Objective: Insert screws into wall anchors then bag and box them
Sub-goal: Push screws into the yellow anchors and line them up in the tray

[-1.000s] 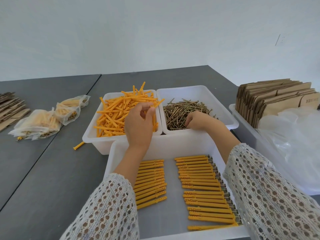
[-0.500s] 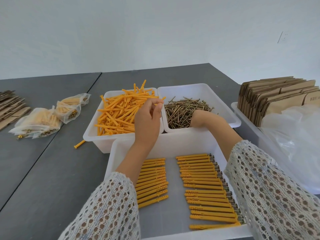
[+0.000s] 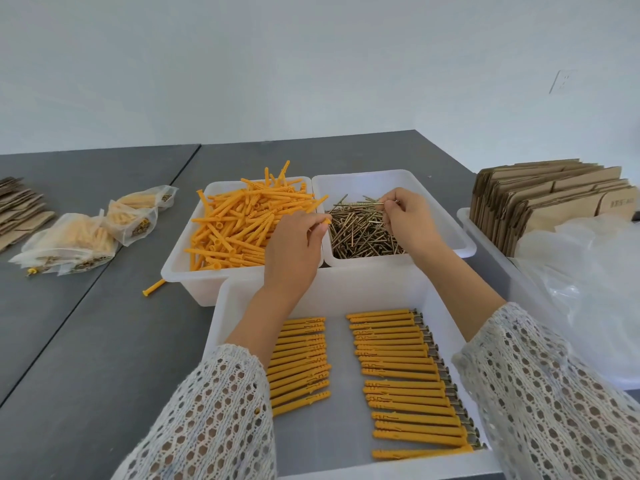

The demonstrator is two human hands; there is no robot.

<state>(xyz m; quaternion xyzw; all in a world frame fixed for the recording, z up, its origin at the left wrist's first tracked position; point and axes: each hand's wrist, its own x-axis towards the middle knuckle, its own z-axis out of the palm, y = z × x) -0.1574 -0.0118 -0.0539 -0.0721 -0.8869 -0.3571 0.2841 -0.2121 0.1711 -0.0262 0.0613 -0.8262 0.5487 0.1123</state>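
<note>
Screw (image 3: 360, 204) now lifted, pinched by right fingers (image 3: 389, 206); left fingers (image 3: 317, 225) pinch an anchor (image 3: 326, 221).

Two forearms reach forward from the bottom edge, each covered by a loose, off-white open-knit crochet sleeve, the left sleeve (image 3: 207, 417) and the right sleeve (image 3: 540, 386). The knit forms a honeycomb pattern of small holes. Both sleeves end mid-forearm. The left hand (image 3: 294, 251) and right hand (image 3: 408, 220) are bare, without rings or gloves.
</note>
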